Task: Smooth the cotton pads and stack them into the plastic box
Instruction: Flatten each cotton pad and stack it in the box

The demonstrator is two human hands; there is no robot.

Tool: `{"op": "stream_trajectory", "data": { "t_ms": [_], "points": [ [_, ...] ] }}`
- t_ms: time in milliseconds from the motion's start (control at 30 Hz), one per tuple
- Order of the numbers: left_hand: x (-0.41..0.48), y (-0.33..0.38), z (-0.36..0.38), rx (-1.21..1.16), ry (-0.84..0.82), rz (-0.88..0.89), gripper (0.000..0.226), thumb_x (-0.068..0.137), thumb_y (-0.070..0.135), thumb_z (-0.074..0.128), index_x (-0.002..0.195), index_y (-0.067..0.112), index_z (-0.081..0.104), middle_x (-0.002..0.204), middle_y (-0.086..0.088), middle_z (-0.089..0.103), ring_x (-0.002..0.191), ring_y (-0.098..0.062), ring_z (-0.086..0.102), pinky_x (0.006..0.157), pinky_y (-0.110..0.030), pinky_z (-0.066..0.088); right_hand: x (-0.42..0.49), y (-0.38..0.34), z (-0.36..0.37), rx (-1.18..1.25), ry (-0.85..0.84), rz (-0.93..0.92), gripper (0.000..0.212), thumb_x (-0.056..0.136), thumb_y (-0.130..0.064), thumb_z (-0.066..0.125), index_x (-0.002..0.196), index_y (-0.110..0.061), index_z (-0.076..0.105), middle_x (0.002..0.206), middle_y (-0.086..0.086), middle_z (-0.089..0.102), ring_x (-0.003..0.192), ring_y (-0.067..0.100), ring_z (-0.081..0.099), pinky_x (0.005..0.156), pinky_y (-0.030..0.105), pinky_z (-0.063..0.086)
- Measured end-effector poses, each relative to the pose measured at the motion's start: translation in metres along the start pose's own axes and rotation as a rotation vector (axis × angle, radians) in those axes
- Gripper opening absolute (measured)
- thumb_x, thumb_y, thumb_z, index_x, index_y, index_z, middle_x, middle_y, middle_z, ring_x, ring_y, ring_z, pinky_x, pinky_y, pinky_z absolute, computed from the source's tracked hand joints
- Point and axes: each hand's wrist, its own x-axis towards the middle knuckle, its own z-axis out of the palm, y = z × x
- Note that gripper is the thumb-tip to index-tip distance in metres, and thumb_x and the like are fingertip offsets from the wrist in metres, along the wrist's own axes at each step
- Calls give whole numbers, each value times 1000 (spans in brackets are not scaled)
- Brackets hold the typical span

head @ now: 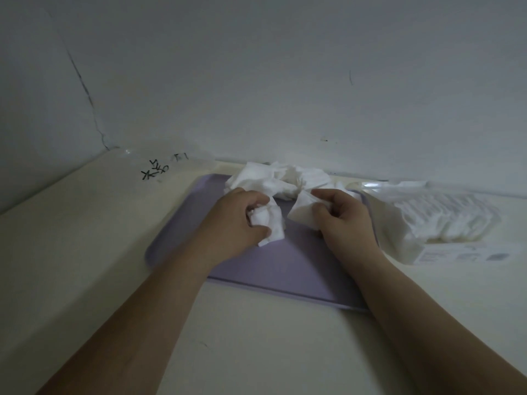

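Note:
A pile of crumpled white cotton pads [281,178] lies at the far end of a lilac tray [285,269]. My left hand [236,223] grips a crumpled cotton pad [271,223] over the tray. My right hand [345,220] pinches another white pad [302,209] just to its right. A clear plastic box [171,155] stands at the back left against the wall, faint and hard to make out.
An open clear plastic pack of stacked flat cotton pads [445,218] lies right of the tray, with a label at its near end. Black handwriting [155,169] marks the cream table at the back left. A white wall rises directly behind.

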Motion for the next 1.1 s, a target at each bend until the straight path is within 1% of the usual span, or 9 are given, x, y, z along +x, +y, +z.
{"op": "stream_trajectory", "data": {
  "t_ms": [100, 233, 367, 500, 600, 733, 833, 933, 1100],
  "points": [
    [0, -2, -1, -42, -68, -68, 33, 77, 23, 84, 103, 34, 69, 89, 18, 71, 74, 9, 63, 65, -17, 45, 0, 2, 0, 1, -11, 17, 29, 97, -13, 61, 122, -23, 73, 93, -6, 76, 78, 6, 65, 77, 24, 52],
    [-1, 2, -2, -91, -23, -66, 20, 79, 22, 83, 83, 28, 65, 69, 13, 64, 53, 5, 52, 51, -13, 38, 2, 4, 1, -9, -18, 14, 29, 96, -15, 62, 122, -23, 73, 98, -7, 77, 83, 10, 68, 84, 31, 56],
    [-3, 15, -10, -450, 26, -117, 7, 88, 9, 78, 90, 11, 71, 71, -1, 67, 58, -8, 58, 51, -20, 44, 0, 4, 1, 32, -7, 10, 27, 96, -16, 65, 121, -25, 72, 95, -5, 77, 78, 17, 71, 83, 42, 63],
    [-5, 23, -9, -829, -67, -161, 19, 92, -4, 70, 111, -2, 66, 96, -16, 77, 83, -32, 76, 57, -31, 53, -1, -1, 3, 199, -66, 43, 22, 94, -9, 74, 114, -18, 74, 94, 2, 81, 81, 17, 75, 79, 40, 63],
    [-6, 19, -1, -705, -106, -141, 19, 95, 4, 72, 113, 7, 72, 107, -11, 79, 98, -26, 76, 66, -32, 59, -5, -6, 4, 397, -183, 83, 15, 92, -6, 77, 106, -7, 76, 90, 10, 81, 77, 17, 74, 71, 31, 59],
    [-3, 11, 2, -502, -93, -92, 19, 99, 17, 69, 114, 25, 77, 102, 3, 80, 83, -2, 69, 69, -26, 57, -8, -9, 4, 431, -253, 52, 14, 86, -16, 81, 100, -14, 81, 90, 8, 81, 78, 14, 72, 73, 31, 59],
    [-3, 9, 4, -477, -114, -45, 24, 97, 19, 72, 120, 25, 76, 108, 4, 79, 94, -3, 67, 85, -27, 55, -8, -10, 2, 442, -259, 29, 17, 89, -7, 77, 102, -16, 82, 98, 7, 82, 86, 14, 75, 77, 29, 60],
    [-4, 8, 5, -458, -131, 3, 18, 94, 14, 76, 110, 21, 80, 110, -2, 79, 98, -8, 67, 96, -30, 52, -8, -11, -1, 420, -279, 3, 21, 90, -1, 75, 105, -14, 81, 103, 5, 81, 92, 13, 75, 80, 25, 59],
    [-3, 3, 7, -453, -128, -1, 12, 88, 9, 81, 94, 20, 79, 86, 6, 74, 81, -6, 63, 80, -25, 49, -6, -7, -1, 268, -255, 0, 19, 96, -6, 72, 106, -18, 81, 104, -3, 82, 99, 10, 74, 93, 29, 56]
  ]
}}
